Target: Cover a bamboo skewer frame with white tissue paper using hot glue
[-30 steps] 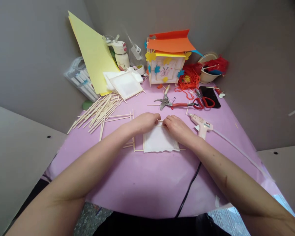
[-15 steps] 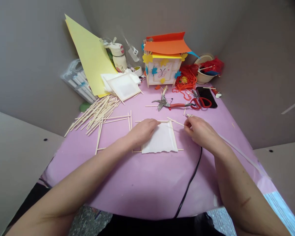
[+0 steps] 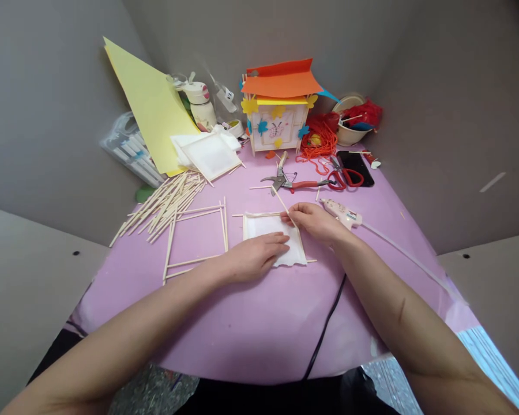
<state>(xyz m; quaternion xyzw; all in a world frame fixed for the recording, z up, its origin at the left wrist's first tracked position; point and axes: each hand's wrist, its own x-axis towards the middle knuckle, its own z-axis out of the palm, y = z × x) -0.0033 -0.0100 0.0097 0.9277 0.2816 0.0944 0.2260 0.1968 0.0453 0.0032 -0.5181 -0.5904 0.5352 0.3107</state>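
A thin wooden stick (image 3: 282,204) is pinched between the thumb and fingers of the right hand (image 3: 313,222), its lower end held at the upper right corner of a white sheet (image 3: 266,225). The sheet is laid on a square stick frame (image 3: 259,214) directly beneath the fingers of the left hand (image 3: 255,257), which are kept open and flat on it. Just beyond the right fingers, a hot glue gun (image 3: 341,212) is laid. Pruning shears (image 3: 282,182) and red-handled scissors (image 3: 345,178) are placed farther ahead of the fingertips. Left of the left fingers, a second stick frame (image 3: 169,248) and a pile of loose sticks (image 3: 168,202) are seen on the pink sheet (image 3: 242,328).
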